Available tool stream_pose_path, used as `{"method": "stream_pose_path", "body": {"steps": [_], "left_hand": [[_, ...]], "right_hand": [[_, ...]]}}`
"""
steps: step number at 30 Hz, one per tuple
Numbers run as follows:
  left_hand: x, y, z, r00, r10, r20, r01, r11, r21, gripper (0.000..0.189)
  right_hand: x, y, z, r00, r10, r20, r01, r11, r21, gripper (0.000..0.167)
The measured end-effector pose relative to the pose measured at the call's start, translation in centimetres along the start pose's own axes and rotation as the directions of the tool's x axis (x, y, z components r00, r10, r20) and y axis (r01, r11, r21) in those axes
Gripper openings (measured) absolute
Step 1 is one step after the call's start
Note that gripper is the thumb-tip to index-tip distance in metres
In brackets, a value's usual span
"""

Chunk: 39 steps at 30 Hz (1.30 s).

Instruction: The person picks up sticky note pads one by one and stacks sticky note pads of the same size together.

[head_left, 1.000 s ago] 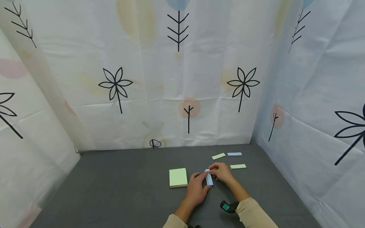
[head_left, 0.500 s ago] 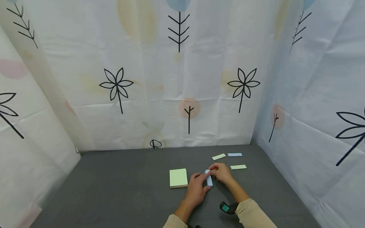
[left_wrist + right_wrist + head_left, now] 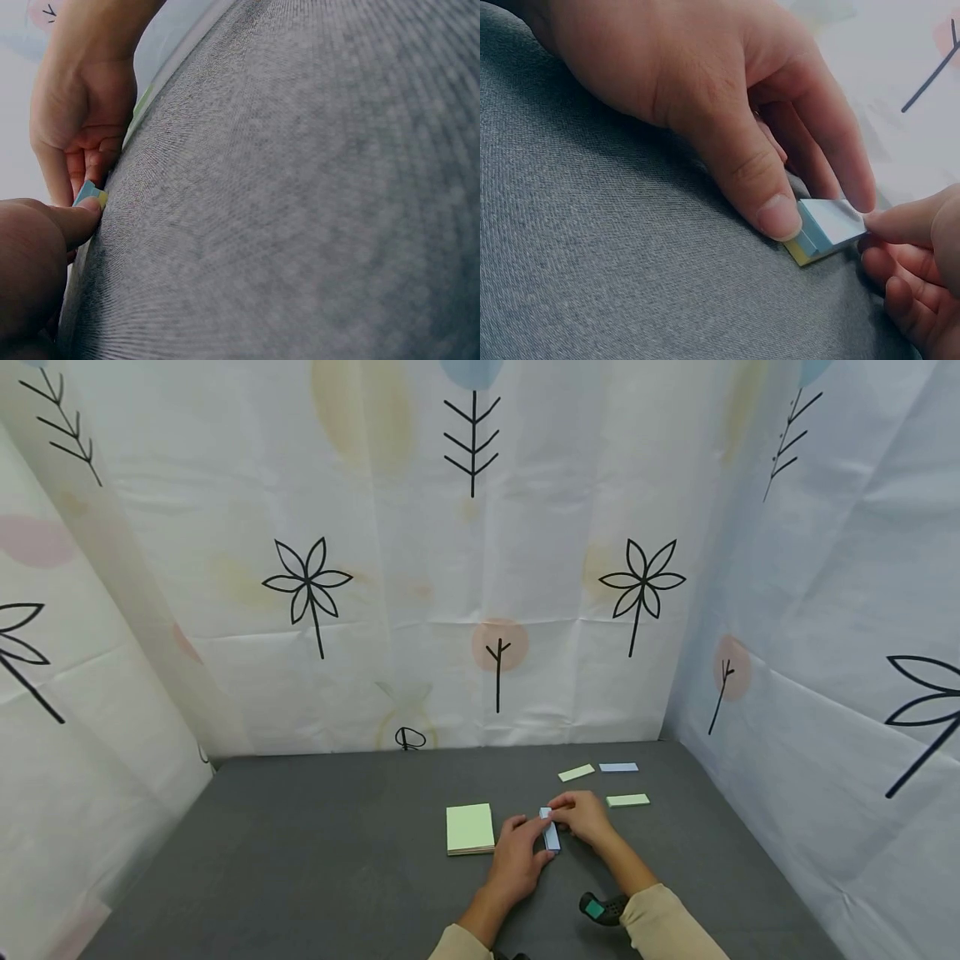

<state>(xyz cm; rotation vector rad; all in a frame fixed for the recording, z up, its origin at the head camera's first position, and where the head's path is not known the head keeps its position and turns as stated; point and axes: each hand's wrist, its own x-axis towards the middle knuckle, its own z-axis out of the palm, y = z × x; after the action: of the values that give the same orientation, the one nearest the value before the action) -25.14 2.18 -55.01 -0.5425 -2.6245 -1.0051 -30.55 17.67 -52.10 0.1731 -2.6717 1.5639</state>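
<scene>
A narrow pad of pale blue sticky notes (image 3: 552, 837) lies on the grey table, with a yellow layer at its underside in the right wrist view. My left hand (image 3: 515, 860) holds this pad (image 3: 832, 221), thumb on the near end and a forefinger at the far end. At the far end, my right hand (image 3: 581, 815) pinches the pad's edge between thumb and fingertips. In the left wrist view the right hand (image 3: 94, 105) comes down beyond the left thumb, and the pad (image 3: 86, 193) is mostly hidden.
A square stack of pale green sticky notes (image 3: 469, 828) sits left of the hands. Beyond the right hand lie a green strip (image 3: 576, 772), a blue strip (image 3: 618, 767) and a thicker green strip pad (image 3: 627, 800). Patterned white cloth (image 3: 390, 677) walls the table.
Both hands keep nearly the same place on the blue pad. The view has shifted very slightly; no other movement shows.
</scene>
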Motion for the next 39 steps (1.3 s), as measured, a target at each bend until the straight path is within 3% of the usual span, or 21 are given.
{"method": "stream_pose_path", "body": {"steps": [9,24,34,39], "left_hand": [[0.0,0.0,-0.1,1.000,0.008,0.011,-0.008,1.000,0.005,0.048],[-0.1,0.2,-0.3,0.999,-0.002,0.034,0.002,1.000,-0.003,0.044],[-0.1,0.3,-0.5,0.999,-0.016,0.034,0.016,1.000,-0.001,0.043],[-0.1,0.5,-0.6,0.999,-0.018,0.027,0.018,1.000,0.004,0.042]], "right_hand": [[-0.4,-0.1,-0.7,0.997,-0.021,0.077,0.018,0.999,0.042,0.014],[-0.2,0.1,-0.8,0.995,-0.023,0.095,0.020,0.999,0.032,0.015],[-0.2,0.3,-0.7,0.996,-0.029,0.087,0.023,0.998,0.066,0.019],[-0.5,-0.2,-1.3,0.998,-0.059,0.021,0.059,0.998,0.011,0.021]]}}
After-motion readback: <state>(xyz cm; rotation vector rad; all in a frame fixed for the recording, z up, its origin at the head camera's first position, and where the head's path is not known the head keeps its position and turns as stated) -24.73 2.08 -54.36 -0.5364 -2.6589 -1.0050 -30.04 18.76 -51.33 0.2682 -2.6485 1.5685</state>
